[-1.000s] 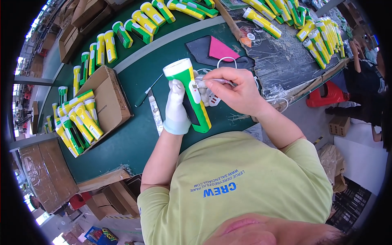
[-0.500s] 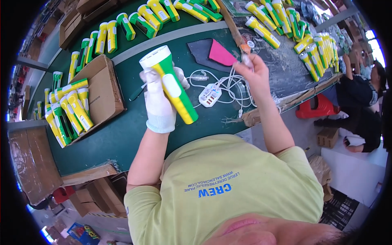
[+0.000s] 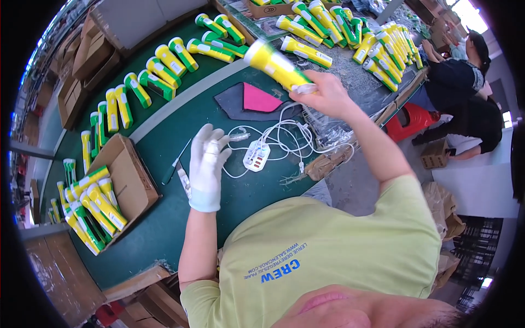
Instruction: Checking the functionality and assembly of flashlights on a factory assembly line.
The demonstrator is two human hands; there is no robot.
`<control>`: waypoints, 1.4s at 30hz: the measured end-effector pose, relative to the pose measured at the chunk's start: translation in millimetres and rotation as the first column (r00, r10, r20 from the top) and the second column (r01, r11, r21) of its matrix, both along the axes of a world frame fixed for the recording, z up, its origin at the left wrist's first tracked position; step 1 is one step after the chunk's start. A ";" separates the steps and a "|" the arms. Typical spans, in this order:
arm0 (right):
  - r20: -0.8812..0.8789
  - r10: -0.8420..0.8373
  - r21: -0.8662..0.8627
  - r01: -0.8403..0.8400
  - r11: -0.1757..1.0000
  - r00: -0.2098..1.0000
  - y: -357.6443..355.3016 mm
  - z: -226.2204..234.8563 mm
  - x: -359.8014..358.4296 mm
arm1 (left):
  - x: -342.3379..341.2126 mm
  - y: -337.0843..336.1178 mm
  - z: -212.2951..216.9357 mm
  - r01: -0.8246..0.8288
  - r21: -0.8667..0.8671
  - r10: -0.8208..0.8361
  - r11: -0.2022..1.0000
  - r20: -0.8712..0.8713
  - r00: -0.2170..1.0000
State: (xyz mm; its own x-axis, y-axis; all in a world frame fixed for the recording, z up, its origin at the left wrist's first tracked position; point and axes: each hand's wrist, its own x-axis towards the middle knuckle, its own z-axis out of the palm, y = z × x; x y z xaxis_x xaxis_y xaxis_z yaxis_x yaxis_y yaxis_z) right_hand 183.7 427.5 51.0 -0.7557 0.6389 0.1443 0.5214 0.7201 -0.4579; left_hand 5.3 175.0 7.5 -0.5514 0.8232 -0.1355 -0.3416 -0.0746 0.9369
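Note:
My right hand is closed around the tail end of a yellow flashlight with a white head. It is held above the far side of the bench, head pointing up and to the left, slightly smeared by motion. My left hand, in a white glove, is raised over the green bench with its fingers apart and holds nothing. Right of the glove lies a white multi-port USB charger with tangled white cables. A thin screwdriver and a shiny, narrow tool lie to its left.
A cardboard box of yellow and green flashlights stands at the left. A row of flashlights lines the far side; more flashlights lie at the right. A grey and pink cloth lies mid-bench. Other people work at the right.
The flashlight has passed from my left hand to my right, which has let go of the cable end and moved away from me. My left hand is now free. The view has shifted.

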 end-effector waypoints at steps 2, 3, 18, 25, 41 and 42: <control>0.058 -0.081 0.199 0.068 0.978 0.995 41.2 -10.2 -3.4 | -25.9 5.9 -18.3 0.006 0.010 -0.006 1.000 0.062 0.998; 0.141 -0.198 0.284 0.152 0.947 0.970 64.0 -4.1 -11.5 | -38.5 12.5 -26.9 -0.031 -0.009 0.032 0.999 0.091 0.995; -0.226 0.095 0.140 -0.064 0.988 0.970 -18.8 -48.8 -21.9 | -267.7 72.1 -83.0 -0.794 -0.377 0.180 0.477 -0.842 0.508; -0.293 -0.027 -0.025 0.021 0.999 0.956 -10.7 -45.6 -5.0 | -261.5 64.0 -75.0 -0.718 -0.028 0.628 0.695 0.509 0.589; -0.495 -0.193 -0.859 -0.445 0.253 0.847 -55.4 -27.5 -53.3 | -39.1 -28.4 42.2 0.016 -0.077 -0.078 0.997 -0.947 0.312; -0.534 -0.247 -0.837 -0.464 0.290 0.809 -62.0 -30.0 -54.6 | -36.6 -31.9 48.3 0.019 -0.136 -0.137 0.991 -0.977 0.161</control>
State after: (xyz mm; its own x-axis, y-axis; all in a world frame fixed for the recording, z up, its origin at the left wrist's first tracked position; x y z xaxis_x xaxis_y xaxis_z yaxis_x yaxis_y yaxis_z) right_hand 129.1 365.5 21.0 -0.8555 0.5050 -0.1141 -0.0780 -0.3436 -0.9359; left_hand -31.3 143.1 55.8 -0.2069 0.8905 0.4053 0.8683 -0.0237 0.4954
